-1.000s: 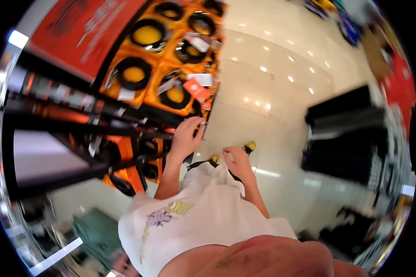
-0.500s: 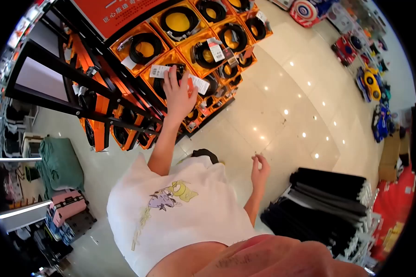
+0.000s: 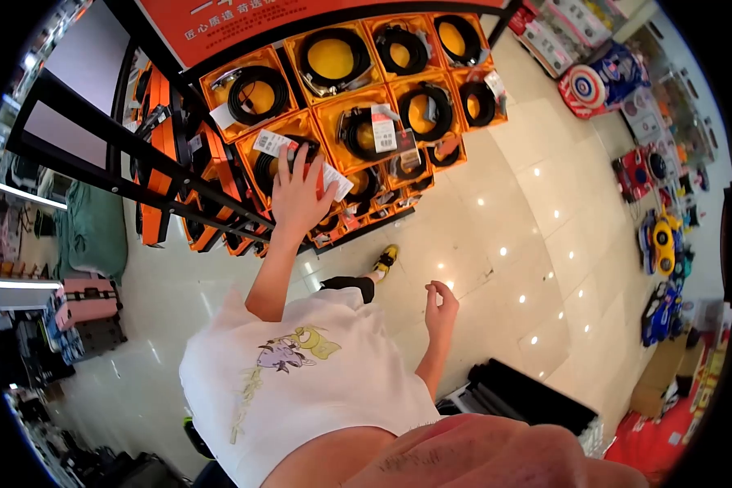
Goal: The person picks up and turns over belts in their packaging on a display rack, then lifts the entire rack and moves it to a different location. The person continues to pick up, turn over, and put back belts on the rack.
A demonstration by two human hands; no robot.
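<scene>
My left hand [image 3: 301, 199] reaches onto the orange display rack [image 3: 301, 50], its fingers spread over a compartment with a coiled black belt [image 3: 263, 172]. Its fingertips rest at the coil, between a white price tag [image 3: 274, 144] and another tag [image 3: 335, 181]. Whether they grip anything underneath is hidden. My right hand [image 3: 441, 309] hangs low over the tiled floor, with loosely bent fingers, a gap before the thumb and nothing held. Other coiled belts [image 3: 333, 57] sit in the neighbouring orange compartments.
A red sign [image 3: 244, 24] tops the rack, and a black metal frame [image 3: 98, 175] crosses its left side. Toy cars [image 3: 602, 80] line the right. Dark hanging garments [image 3: 529, 394] stand at lower right. Suitcases [image 3: 87, 301] and a green covered bundle [image 3: 93, 232] are at left.
The view has shifted, with the rack appearing wider and the garments lower. My left hand stays over the same compartment. A yellow shoe now shows below the rack.
</scene>
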